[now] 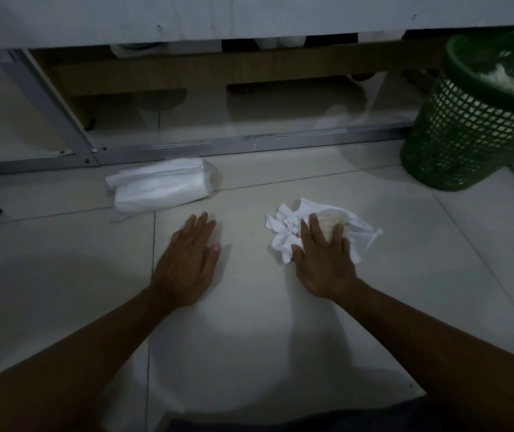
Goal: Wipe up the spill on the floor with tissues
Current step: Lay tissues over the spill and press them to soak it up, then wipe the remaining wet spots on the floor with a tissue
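My right hand (324,260) lies palm down with its fingers (313,226) spread flat over a crumpled wad of white paper tissues (283,235), pressing it to the floor rather than clenching it; a yellowish damp patch shows in the paper just beyond my fingertips, which I take to be the spill soaking in. My left hand (187,260) rests flat on the pale glossy floor tile (249,322) well apart from the wad, fingers together and extended, grasping nothing, and it looks like a brace for my weight. I judge that I am in the middle of the wiping step: the tissue sits on the wet place and takes it up. No free liquid is plain on the tile around the wad, though the light is dim and the surface reflects, so I cannot be sure. The next move, as I see it, calls for gathering the loose edges under my palm, closing the fingers on the bundle and carrying it to the green plastic lattice waste basket (455,135) that stands to the far right, already holding pale scraps. Should a film remain, the soft white pack of tissues (162,188) lying ahead of my left hand, against the metal rail (218,145), would supply a fresh sheet. I can read no brand, label or writing anywhere.
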